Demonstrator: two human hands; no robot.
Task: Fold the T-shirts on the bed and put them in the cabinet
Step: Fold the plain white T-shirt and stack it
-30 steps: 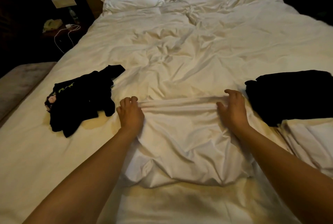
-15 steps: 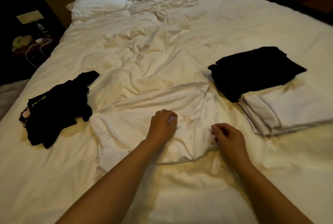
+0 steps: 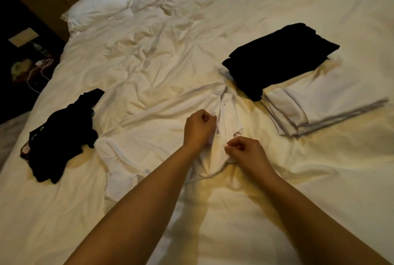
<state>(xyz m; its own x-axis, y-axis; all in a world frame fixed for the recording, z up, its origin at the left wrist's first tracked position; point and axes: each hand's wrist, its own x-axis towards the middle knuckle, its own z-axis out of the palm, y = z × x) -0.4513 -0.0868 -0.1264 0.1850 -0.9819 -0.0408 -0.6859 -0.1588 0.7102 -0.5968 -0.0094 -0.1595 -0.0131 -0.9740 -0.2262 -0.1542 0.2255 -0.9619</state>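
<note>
- Black T-shirt, unfolded and crumpled, lies near the left edge of the bed; same spot and shape as a second ago, not yet handled.
- White T-shirt lies spread in the middle of the bed toward its near edge, just right of the black heap; its right part is now bunched up under the hands. A second ago its top edge was held stretched wide and flat.
- Left hand, fingers curled, pinches white fabric at the bunched part. It has shifted right, from the shirt's left corner to its middle.
- Right hand, fingers curled, pinches a fold of the same shirt just beside the left hand; hands now close together, before they were well apart.
- Judgement: one side has been brought in and a lengthwise fold is under way; this shirt is only partly folded.
- Folded black shirt rests partly on a folded white stack near the right edge of the bed; pile unchanged.
- Cabinet is not in view; nothing put away yet from what shows.
</note>
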